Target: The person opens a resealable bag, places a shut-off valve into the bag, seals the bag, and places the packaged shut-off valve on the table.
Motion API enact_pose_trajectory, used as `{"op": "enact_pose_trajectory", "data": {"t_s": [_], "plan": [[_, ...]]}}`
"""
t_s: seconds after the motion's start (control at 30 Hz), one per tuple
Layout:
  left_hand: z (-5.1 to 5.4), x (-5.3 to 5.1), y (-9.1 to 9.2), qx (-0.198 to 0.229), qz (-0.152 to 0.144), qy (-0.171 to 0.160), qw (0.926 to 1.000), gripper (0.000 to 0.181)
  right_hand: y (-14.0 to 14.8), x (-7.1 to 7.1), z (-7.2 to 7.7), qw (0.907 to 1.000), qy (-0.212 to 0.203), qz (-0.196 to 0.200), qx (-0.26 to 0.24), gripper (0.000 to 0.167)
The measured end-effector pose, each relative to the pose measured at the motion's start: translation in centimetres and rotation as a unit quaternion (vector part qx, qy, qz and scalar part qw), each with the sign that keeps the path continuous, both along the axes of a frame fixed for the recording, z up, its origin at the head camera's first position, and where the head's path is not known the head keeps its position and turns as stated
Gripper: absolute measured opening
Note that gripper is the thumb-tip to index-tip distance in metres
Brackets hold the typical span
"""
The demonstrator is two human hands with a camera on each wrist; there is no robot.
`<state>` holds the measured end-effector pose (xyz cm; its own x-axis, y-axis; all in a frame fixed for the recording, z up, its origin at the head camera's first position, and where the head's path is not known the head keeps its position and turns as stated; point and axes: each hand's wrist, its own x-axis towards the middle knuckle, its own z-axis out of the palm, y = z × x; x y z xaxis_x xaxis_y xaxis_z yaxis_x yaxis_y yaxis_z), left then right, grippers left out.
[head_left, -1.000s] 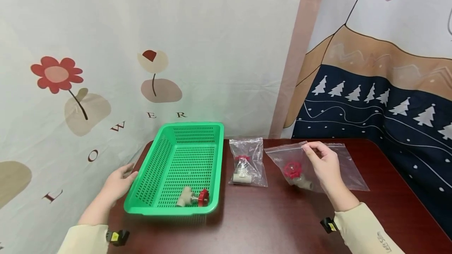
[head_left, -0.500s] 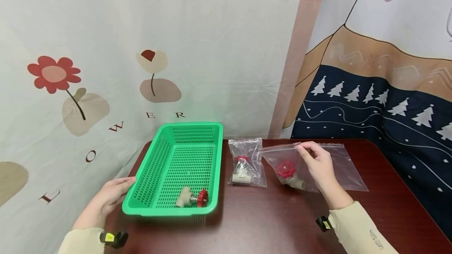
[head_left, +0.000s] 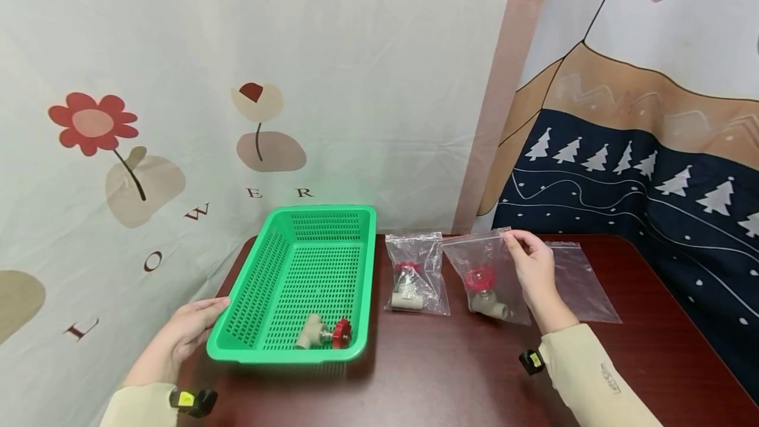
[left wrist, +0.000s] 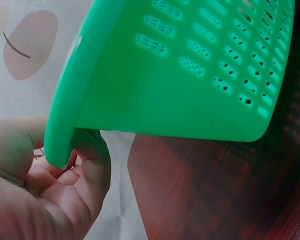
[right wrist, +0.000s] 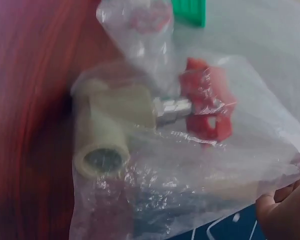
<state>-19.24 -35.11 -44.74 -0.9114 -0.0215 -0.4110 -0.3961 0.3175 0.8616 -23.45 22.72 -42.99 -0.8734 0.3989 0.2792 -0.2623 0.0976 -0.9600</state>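
Two hands are at work over one dark red-brown tabletop. The left hand grips the rim of the single green basket near its closest left corner, its fingers curled beneath the edge. The right hand has its fingers pinched on the top edge of a clear zip bag, raising that side. Three valves can be counted, each with a beige body, a metal stem and one red handwheel: a bare valve lies in the near end of the basket, a bagged valve sits low in the raised bag, and another valve is inside a second clear bag lying just right of the basket. A third clear bag lies flat, partly hidden behind the right hand. Whether the raised bag's bottom touches the tabletop, I cannot tell. Two black devices, one per wrist, show beside the two pale sleeves.
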Motion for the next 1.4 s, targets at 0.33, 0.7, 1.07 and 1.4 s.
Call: {"op": "enact_pose_trajectory", "data": {"t_s": [0.33,0.7,1.07,1.4], "plan": [[-0.3,0.2,-0.1,0.015,0.002,-0.002,0.9999,0.079,2.8,-4.1,-1.9,0.9916,-0.088,-0.067,0.067,0.029],[-0.3,0.1,0.2,0.019,0.012,-0.002,0.9998,0.078,4.5,-5.7,-4.2,0.9539,-0.174,-0.088,0.228,0.026],[-0.2,0.2,0.2,0.018,0.021,-0.004,0.9996,0.078,3.6,-4.8,-4.6,0.8875,-0.217,-0.073,0.4,0.056],[-0.4,0.2,0.2,0.009,0.015,0.002,0.9998,0.073,1.9,-2.2,-4.9,0.8454,-0.235,0.011,0.48,0.062]]}}
